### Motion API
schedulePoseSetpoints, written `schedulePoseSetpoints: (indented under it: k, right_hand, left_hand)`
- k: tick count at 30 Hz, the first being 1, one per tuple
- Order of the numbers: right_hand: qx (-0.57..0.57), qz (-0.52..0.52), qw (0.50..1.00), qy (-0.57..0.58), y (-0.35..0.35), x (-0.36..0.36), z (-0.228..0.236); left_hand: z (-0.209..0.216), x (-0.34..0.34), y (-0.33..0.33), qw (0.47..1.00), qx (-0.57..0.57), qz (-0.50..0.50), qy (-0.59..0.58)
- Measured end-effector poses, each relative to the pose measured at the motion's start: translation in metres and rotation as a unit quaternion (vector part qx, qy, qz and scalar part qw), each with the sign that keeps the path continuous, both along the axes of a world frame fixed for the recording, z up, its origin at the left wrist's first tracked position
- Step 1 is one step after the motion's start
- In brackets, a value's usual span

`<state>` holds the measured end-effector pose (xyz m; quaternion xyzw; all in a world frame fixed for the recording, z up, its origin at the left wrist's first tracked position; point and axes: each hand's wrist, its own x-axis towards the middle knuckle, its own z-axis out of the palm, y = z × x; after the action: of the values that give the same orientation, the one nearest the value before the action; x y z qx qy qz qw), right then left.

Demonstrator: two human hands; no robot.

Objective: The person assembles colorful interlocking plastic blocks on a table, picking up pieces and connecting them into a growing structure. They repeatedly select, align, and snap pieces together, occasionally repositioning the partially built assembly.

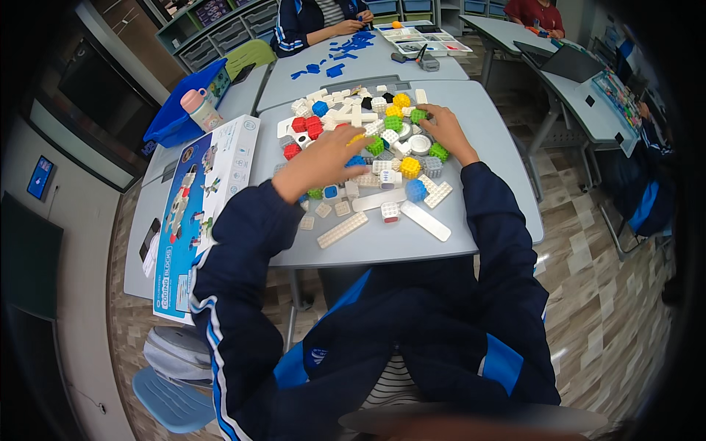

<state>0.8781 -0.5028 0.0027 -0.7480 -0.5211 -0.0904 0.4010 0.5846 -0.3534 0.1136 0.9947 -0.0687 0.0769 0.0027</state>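
A dense heap of toy building blocks lies on the light grey table [294, 253] in front of me. My left hand [321, 163] reaches over its left part, fingers stretched out and apart, close above red blocks [314, 128] and a yellow one. It hides some pieces beneath it. At the heap's right edge, my right hand [450, 134] has thumb and fingertips around a green knobbly block [418, 116]. Between the hands lie more green blocks [393, 123] and white round pieces [420, 144]. Nearer me are a blue ball-like block [416, 190] and long white strips [426, 220].
A large blue-and-white box [193, 213] leans at the table's left side. Behind it are a pink-topped bottle [200, 110] and a blue bin [176, 110]. Across the table, another person's hands [349, 26] work near scattered blue pieces [353, 45] and a white sorting tray [426, 38].
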Motion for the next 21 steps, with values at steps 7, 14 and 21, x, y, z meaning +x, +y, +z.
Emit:
schedulePoseSetpoints:
  k: [7,14,21]
  right_hand:
    - [0.02,-0.011,0.995,0.098,-0.004,0.009,-0.001]
    - [0.116,-0.063,0.966,0.224,-0.025,0.043,0.0]
    - [0.072,-0.071,0.987,0.126,-0.025,0.034,0.001]
  left_hand:
    - [-0.043,0.065,0.007,0.974,-0.058,0.082,-0.205]
    - [-0.074,0.047,0.024,0.826,-0.385,0.197,-0.361]
    - [-0.082,0.022,0.068,0.611,-0.572,0.18,-0.517]
